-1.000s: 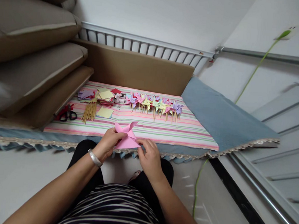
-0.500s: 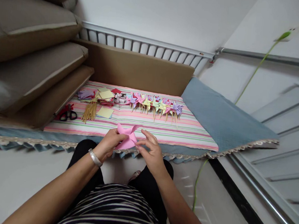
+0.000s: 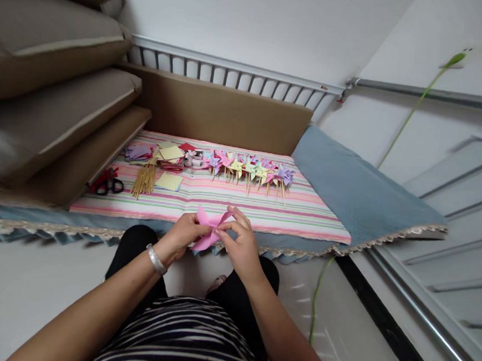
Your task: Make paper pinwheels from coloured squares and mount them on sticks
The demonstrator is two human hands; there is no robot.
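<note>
A pink paper pinwheel (image 3: 207, 218) with curled blades is held up in front of my knees, just off the cloth's near edge. My left hand (image 3: 184, 234) pinches it from the left, thumb near its middle. From the right, my right hand (image 3: 239, 241) has thumb and index finger closed on the folded paper by the centre; the other fingers curl behind a blade. Whether a pin or stick is at the centre is too small to see. Beyond my hands, several finished pinwheels (image 3: 250, 168) on sticks lie in a row on the striped cloth (image 3: 305, 208).
To the left lie a bundle of wooden sticks (image 3: 144, 181), yellow paper squares (image 3: 169, 181), further paper stacks (image 3: 171, 153) and black-handled scissors (image 3: 110, 184). Tall cushions (image 3: 53, 121) are piled at far left. A green cord (image 3: 413, 116) hangs at the right.
The pinwheel and my left hand have shifted slightly right. My right fingers have moved in from the paper's edge to its middle, and another blade is curled inward.
</note>
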